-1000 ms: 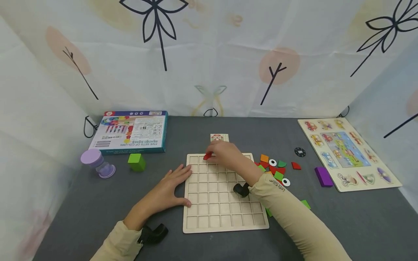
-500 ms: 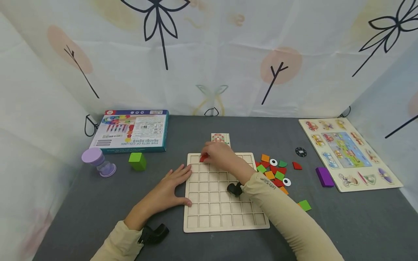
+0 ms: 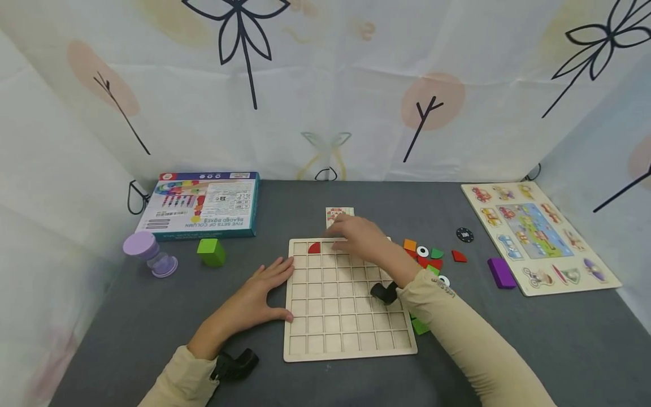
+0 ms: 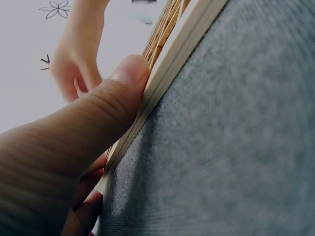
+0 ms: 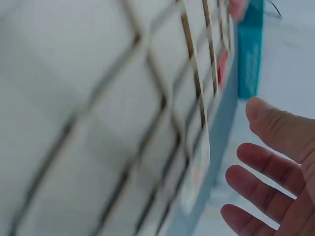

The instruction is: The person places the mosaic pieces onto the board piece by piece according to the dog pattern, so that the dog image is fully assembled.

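Observation:
A wooden grid board (image 3: 351,342) lies flat on the grey table. One red quarter-circle tile (image 3: 314,248) sits in a cell of its far row, near the left. My left hand (image 3: 259,297) rests along the board's left edge, fingers spread, with the thumb (image 4: 125,73) against the rim in the left wrist view. Over the board's far edge hovers my right hand (image 3: 362,240), its fingers apart and nothing between them in the right wrist view. A small picture card (image 3: 339,213) lies just beyond the board, partly covered by that hand.
Right of the board lies a pile of coloured tiles (image 3: 429,263), partly behind the right arm. Farther right are a black disc (image 3: 465,235), a purple block (image 3: 502,273) and a picture puzzle board (image 3: 539,237). At left stand a boxed set (image 3: 200,206), a green cube (image 3: 211,252) and an hourglass (image 3: 151,255).
My right hand has let go of the red tile, now in the grid's far row, and drawn back to the right. The left hand stays at the board's edge.

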Demonstrator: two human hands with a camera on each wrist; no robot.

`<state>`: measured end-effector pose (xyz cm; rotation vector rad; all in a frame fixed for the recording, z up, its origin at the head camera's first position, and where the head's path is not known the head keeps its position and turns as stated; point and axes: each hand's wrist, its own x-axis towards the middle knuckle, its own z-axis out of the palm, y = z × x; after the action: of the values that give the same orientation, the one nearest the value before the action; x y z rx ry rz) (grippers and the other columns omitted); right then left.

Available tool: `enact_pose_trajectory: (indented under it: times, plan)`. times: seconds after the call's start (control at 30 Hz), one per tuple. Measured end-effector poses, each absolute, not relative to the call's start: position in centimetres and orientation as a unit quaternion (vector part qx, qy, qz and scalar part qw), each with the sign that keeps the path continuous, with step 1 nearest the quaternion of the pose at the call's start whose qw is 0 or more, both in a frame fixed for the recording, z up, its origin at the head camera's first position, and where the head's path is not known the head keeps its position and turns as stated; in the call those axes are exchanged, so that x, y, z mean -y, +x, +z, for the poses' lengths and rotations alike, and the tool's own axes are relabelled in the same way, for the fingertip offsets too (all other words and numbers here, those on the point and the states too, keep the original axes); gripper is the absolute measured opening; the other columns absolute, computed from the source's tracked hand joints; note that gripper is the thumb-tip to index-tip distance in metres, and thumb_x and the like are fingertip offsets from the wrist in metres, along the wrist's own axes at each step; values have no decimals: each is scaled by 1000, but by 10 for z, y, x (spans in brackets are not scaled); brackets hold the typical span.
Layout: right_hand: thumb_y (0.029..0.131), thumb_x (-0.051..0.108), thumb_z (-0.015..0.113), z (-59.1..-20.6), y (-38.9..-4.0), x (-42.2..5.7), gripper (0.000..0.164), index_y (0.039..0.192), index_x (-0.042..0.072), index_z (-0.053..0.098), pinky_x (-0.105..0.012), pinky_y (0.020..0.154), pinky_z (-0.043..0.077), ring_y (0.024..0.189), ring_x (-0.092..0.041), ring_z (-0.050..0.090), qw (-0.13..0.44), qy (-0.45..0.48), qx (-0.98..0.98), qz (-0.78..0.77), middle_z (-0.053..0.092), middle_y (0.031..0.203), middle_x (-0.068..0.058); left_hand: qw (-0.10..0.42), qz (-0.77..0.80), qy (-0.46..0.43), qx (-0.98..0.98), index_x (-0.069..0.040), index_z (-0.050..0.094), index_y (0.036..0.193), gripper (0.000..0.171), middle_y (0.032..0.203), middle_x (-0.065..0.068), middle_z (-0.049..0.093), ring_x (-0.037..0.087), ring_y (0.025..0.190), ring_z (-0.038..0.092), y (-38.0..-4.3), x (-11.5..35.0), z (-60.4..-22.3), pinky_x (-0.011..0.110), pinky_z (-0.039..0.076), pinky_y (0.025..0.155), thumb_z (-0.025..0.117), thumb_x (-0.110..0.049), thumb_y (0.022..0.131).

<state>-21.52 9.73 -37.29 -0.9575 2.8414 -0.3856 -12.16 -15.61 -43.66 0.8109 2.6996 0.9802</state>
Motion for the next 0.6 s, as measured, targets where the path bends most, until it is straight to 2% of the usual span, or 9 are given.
enact_pose_trajectory:
  times: [0.17, 0.3, 0.43, 0.6]
  plan:
    - [78, 15, 68, -369, -214, -162, 30, 107, 9, 64, -32, 65, 49, 81, -20, 59, 35, -272, -950, -152, 58, 99, -7, 76, 332, 275, -899, -11, 30, 139, 97, 147, -2, 20, 20, 136, 13, -122, 157, -438, 48, 9, 108, 72, -52, 62]
    - [79, 17, 68, -378, -212, -205, 33, 109, 6, 62, -38, 73, 49, 89, -24, 57, 42, -212, -966, -140, 57, 103, -10, 72, 334, 277, -898, -10, 30, 139, 98, 147, -1, 22, 22, 136, 14, -121, 158, -438, 50, 9, 107, 72, -52, 60]
    - [79, 21, 67, -386, -210, -229, 33, 107, 5, 62, -43, 78, 47, 89, -25, 55, 53, -177, -973, -139, 58, 102, -12, 71, 334, 275, -899, -10, 30, 139, 98, 147, -2, 21, 21, 136, 13, -121, 159, -438, 49, 9, 107, 72, -52, 60]
    - [80, 21, 67, -389, -210, -238, 24, 98, 7, 66, -38, 71, 49, 79, -21, 56, 67, -171, -971, -152, 61, 90, -7, 65, 336, 277, -898, -10, 32, 138, 98, 146, -1, 23, 22, 135, 15, -121, 157, -438, 50, 10, 107, 73, -52, 60]
